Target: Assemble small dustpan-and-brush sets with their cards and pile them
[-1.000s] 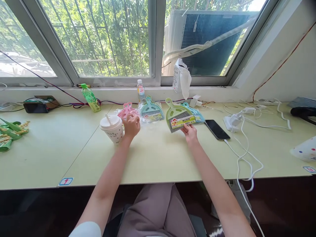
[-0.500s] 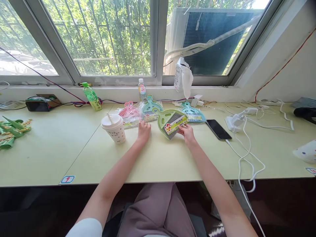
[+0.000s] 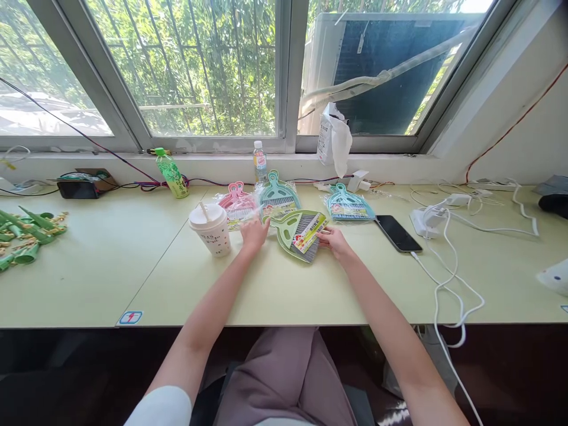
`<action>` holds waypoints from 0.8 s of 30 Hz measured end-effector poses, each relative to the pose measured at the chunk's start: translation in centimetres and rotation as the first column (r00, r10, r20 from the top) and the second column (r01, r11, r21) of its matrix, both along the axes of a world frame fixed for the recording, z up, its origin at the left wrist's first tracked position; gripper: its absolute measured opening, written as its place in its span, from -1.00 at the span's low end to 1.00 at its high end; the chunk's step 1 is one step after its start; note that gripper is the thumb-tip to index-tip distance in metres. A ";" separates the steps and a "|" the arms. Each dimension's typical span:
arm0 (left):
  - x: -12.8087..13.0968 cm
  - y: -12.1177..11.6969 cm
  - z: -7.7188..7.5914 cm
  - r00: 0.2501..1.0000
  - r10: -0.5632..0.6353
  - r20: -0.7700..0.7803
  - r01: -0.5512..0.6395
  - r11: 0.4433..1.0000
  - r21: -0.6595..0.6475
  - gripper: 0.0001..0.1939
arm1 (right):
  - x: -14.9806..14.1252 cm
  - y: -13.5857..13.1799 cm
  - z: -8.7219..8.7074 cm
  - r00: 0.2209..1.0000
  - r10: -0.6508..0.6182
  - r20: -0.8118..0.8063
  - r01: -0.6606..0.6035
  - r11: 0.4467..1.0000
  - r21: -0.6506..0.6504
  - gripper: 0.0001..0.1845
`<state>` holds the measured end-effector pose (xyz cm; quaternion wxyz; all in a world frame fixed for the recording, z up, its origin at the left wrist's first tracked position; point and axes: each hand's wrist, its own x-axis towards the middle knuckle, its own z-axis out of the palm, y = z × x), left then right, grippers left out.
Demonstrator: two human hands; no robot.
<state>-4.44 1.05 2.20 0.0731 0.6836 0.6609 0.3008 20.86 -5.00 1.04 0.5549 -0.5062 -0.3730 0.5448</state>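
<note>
A small green dustpan and brush set (image 3: 293, 235) with a yellow label and grey bristles is held up over the desk, its handle pointing left. My right hand (image 3: 333, 241) pinches it at the bristle edge, thumb and fingers closed. At the other end, my left hand (image 3: 254, 233) has its fingers closed at the tip of the handle. Just behind lie similar sets in clear wrap: a pink one (image 3: 237, 204), a teal one (image 3: 277, 195), and a blue one (image 3: 348, 204) farther right. My left hand partly covers the pink set.
A lidded paper cup (image 3: 211, 234) stands left of my left hand. A phone (image 3: 398, 234) and a white charger with cables (image 3: 428, 220) lie on the right. Against the window wall are a green bottle (image 3: 172, 174), a small clear bottle (image 3: 260, 163) and a tissue pack (image 3: 332, 139).
The green set has turned, its handle swinging down and left. My left hand has come from the desk by the pink set to the handle's end. The view has shifted slightly.
</note>
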 end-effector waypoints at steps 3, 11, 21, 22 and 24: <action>-0.3 0.2 -0.3 0.997 0.000 -0.081 -0.004 0.999 -0.046 -0.58 | 0.0 0.1 -0.2 0.999 0.041 -0.006 -0.041 0.997 -0.069 -0.75; -0.6 0.0 0.2 0.973 0.041 -0.229 -0.045 0.999 -0.010 -0.44 | 1.9 -0.2 1.0 0.998 -0.067 0.021 0.066 0.997 0.030 -0.69; -1.2 0.6 -0.4 0.912 -0.101 -0.397 0.059 0.992 -0.115 -0.69 | 1.0 -0.9 1.7 0.994 0.026 0.110 -0.024 1.000 -0.016 -0.68; -1.1 0.5 -0.4 0.911 -0.097 -0.401 0.065 0.993 -0.094 -0.70 | 1.0 -0.9 1.7 0.995 0.013 0.103 -0.012 1.000 -0.012 -0.68; -0.7 0.2 -0.4 0.908 -0.069 -0.414 0.069 0.997 -0.014 -0.71 | 1.1 -0.8 1.7 0.995 -0.033 0.091 0.033 0.999 0.003 -0.67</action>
